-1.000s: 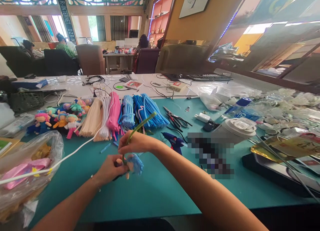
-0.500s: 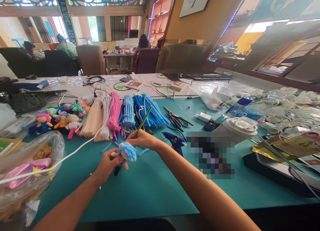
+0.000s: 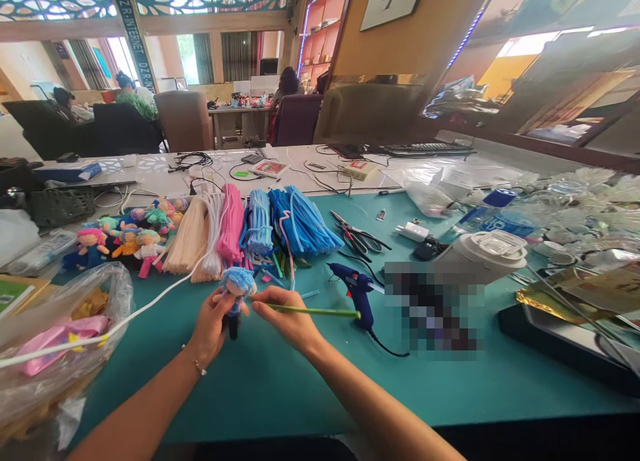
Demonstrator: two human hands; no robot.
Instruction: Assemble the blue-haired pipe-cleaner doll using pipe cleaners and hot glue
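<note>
My left hand (image 3: 213,324) holds a small doll with blue hair (image 3: 237,289) upright over the teal mat (image 3: 300,381). Just to its right, my right hand (image 3: 285,321) pinches a green pipe cleaner (image 3: 315,310) that lies level and points right, its left end close to the doll's body. Bundles of pipe cleaners (image 3: 255,224) in cream, white, pink and blue lie behind my hands. A blue glue gun (image 3: 356,289) stands just right of the green stem's tip.
Several finished dolls (image 3: 130,234) sit at the back left. A plastic bag (image 3: 60,334) with a white cord over it is at the left. Scissors and pliers (image 3: 357,234), a white lidded cup (image 3: 487,251) and a black tray (image 3: 565,341) are at the right. People sit far behind.
The doll has been turned upright and raised a little. The green pipe cleaner swung down from pointing up and away to lying level, pointing right. Both hands shifted slightly toward me.
</note>
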